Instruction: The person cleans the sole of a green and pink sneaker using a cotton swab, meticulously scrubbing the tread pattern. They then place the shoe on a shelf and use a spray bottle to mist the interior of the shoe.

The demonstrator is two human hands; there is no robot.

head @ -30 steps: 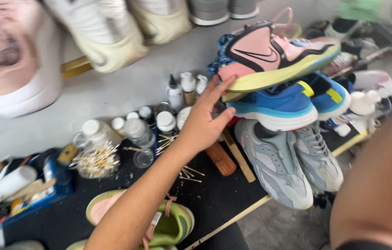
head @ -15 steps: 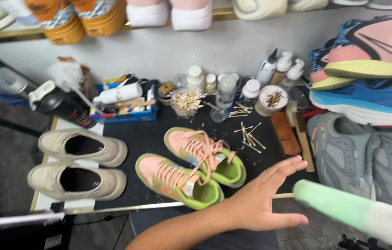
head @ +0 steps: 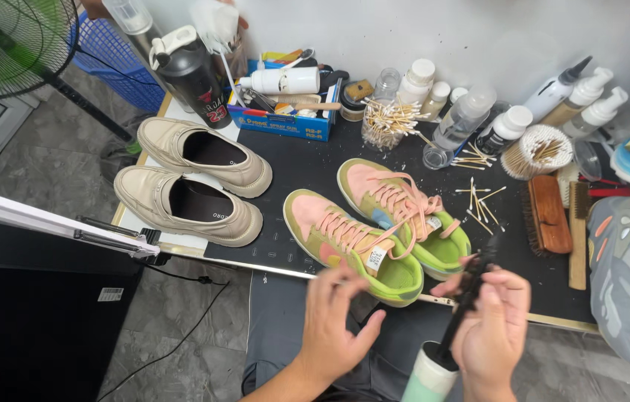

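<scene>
At the lower centre of the frame, a black-nozzled spray bottle with a pale green body is being gripped by the right hand, whose fingers are being wrapped closed around its dark neck. The left hand is being held just beside it, fingers spread wide and holding nothing. Directly above the hands, a pair of green and pink sneakers with pink laces is being kept on the black mat. A pair of beige loafers is lying at centre left, and a wooden brush at centre right.
</scene>
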